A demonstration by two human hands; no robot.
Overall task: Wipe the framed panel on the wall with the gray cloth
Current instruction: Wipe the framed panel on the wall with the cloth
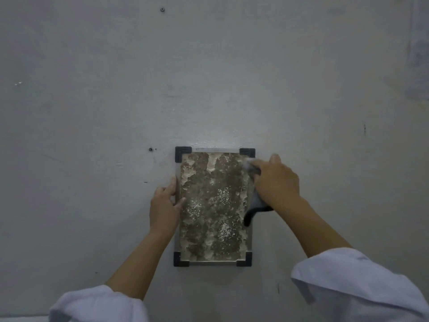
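A framed panel (213, 205) hangs on the grey wall, upright, with black corner brackets and a mottled brown surface flecked with white dust. My right hand (276, 180) grips the gray cloth (255, 201) and presses it against the panel's upper right edge; a dark end of the cloth dangles below my wrist. My left hand (164, 205) rests on the panel's left edge, thumb on its face and fingers along the frame's side.
The bare grey wall (92, 112) surrounds the panel. Two small screws or holes sit in it, one left of the frame's top corner (150, 149) and one high up (162, 9). White sleeves cover both forearms at the bottom.
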